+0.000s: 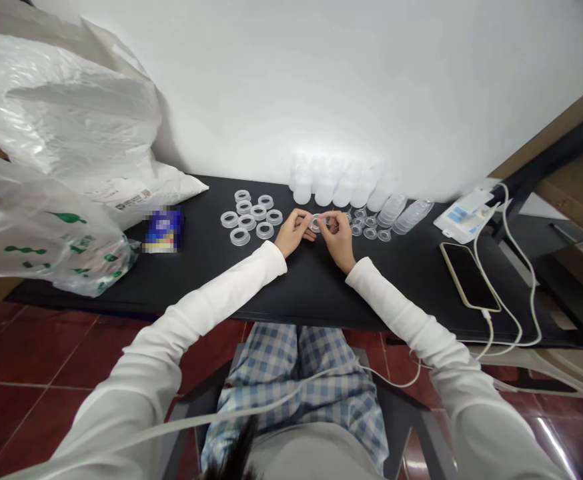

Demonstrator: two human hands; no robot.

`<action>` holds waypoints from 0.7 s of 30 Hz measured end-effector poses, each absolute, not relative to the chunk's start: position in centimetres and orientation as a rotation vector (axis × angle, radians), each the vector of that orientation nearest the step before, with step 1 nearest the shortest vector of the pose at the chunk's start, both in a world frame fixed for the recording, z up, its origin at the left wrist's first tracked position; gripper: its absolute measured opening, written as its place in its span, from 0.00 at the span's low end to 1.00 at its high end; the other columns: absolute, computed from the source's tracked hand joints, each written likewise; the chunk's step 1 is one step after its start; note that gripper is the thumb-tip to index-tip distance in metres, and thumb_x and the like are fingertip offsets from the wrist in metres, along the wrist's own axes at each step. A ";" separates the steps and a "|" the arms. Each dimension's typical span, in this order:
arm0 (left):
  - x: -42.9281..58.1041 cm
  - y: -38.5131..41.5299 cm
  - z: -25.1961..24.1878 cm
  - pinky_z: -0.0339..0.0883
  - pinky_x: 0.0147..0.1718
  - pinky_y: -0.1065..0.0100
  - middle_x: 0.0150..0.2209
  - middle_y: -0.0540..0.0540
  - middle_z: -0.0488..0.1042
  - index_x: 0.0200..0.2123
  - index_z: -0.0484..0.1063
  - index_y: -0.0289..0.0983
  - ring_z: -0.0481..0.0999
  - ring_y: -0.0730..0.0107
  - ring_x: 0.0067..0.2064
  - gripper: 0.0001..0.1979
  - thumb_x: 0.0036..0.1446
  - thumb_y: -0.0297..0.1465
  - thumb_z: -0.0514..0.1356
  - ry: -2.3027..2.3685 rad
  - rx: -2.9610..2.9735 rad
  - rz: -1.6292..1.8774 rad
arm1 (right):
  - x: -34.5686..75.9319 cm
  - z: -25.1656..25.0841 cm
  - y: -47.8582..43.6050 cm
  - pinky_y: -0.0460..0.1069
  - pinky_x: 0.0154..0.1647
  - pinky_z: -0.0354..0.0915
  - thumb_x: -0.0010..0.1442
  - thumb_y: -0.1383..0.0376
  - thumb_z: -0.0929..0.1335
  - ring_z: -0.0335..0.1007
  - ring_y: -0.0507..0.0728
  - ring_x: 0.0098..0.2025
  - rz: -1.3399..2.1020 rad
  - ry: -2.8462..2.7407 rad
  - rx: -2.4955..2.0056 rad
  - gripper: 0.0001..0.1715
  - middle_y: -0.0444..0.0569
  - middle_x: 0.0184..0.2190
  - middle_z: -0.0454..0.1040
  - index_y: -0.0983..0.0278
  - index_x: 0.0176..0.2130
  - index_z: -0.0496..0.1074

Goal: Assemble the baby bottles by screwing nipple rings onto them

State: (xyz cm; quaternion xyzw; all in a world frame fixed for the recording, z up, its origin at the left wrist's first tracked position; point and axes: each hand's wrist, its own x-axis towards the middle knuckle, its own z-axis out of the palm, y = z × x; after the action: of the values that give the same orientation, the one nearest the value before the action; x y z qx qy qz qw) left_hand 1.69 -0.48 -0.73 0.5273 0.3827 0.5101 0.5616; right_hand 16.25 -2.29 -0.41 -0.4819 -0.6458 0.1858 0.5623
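Observation:
My left hand [294,232] and my right hand [339,240] meet over the middle of the black table. Between their fingertips they grip a translucent plastic ring [315,223], partly covered by the fingers. Left of my left hand lie several similar loose rings [245,223]. Just right of my right hand sit several small clear pieces with round flanges [370,233], some hidden behind the hand. Behind both hands stands a row of frosted white bottles [323,190]. Farther right lean two stacks of clear nested cups or caps [392,210].
Large white plastic bags [71,120] crowd the left end, beside a blue packet [164,230]. On the right lie a phone [469,275] on a charging cable and a white-and-blue package [464,217]. A white cable [271,403] crosses my lap. The wall rises behind the table.

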 end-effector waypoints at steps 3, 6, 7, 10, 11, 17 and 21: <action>1.7 -0.5 -0.7 0.75 0.27 0.74 0.26 0.54 0.74 0.40 0.65 0.38 0.79 0.76 0.26 0.19 0.61 0.46 0.64 0.867 1.252 1.192 | 16.3 -0.8 -2.1 0.47 0.32 0.60 0.61 0.56 0.71 0.54 0.49 0.28 0.473 -1.470 -1.147 0.14 0.42 0.34 0.63 0.60 0.43 0.68; 1.6 -0.5 -0.5 0.75 0.28 0.74 0.26 0.54 0.75 0.40 0.65 0.37 0.80 0.75 0.27 0.19 0.60 0.46 0.65 0.835 1.229 1.172 | 16.3 -1.2 -1.8 0.47 0.32 0.62 0.60 0.54 0.72 0.56 0.48 0.28 0.529 -1.435 -1.168 0.18 0.42 0.36 0.65 0.60 0.45 0.66; 1.5 -0.5 -0.4 0.76 0.28 0.73 0.26 0.54 0.75 0.40 0.66 0.37 0.80 0.74 0.27 0.19 0.59 0.46 0.65 0.826 1.214 1.165 | 16.3 -1.3 -1.8 0.48 0.33 0.63 0.60 0.54 0.72 0.57 0.48 0.28 0.541 -1.436 -1.175 0.18 0.43 0.37 0.66 0.60 0.45 0.67; 1.4 -0.5 -0.4 0.78 0.32 0.69 0.27 0.52 0.76 0.40 0.67 0.36 0.81 0.73 0.29 0.19 0.57 0.43 0.68 0.799 1.175 1.154 | 16.3 -1.2 -1.8 0.48 0.36 0.65 0.61 0.52 0.71 0.62 0.49 0.31 0.577 -1.457 -1.180 0.18 0.46 0.39 0.69 0.60 0.44 0.70; 1.4 -0.5 -0.5 0.78 0.34 0.68 0.27 0.52 0.76 0.41 0.67 0.36 0.81 0.72 0.30 0.19 0.56 0.42 0.69 0.789 1.167 1.153 | 16.2 -1.1 -1.8 0.48 0.36 0.66 0.61 0.51 0.70 0.63 0.50 0.32 0.597 -1.464 -1.176 0.18 0.46 0.40 0.71 0.60 0.44 0.70; 1.2 -0.4 -0.8 0.80 0.39 0.66 0.27 0.52 0.77 0.40 0.69 0.36 0.82 0.71 0.33 0.21 0.51 0.41 0.72 0.749 1.128 1.163 | 15.9 -0.7 -2.2 0.50 0.36 0.65 0.64 0.48 0.66 0.67 0.51 0.30 0.705 -1.481 -1.152 0.19 0.46 0.37 0.76 0.61 0.41 0.71; 1.2 -0.3 -0.8 0.79 0.35 0.69 0.26 0.53 0.77 0.39 0.69 0.36 0.81 0.73 0.30 0.22 0.49 0.42 0.73 0.772 1.151 1.173 | 15.9 -0.7 -2.1 0.49 0.33 0.64 0.63 0.49 0.67 0.66 0.51 0.28 0.680 -1.475 -1.166 0.18 0.46 0.33 0.76 0.61 0.40 0.71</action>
State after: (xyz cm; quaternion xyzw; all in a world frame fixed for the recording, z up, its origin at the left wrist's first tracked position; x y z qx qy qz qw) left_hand 1.23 -0.35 -0.81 0.4998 0.3353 0.5090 0.6153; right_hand 15.90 -2.09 -0.72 -0.4906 -0.6207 0.2862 0.5405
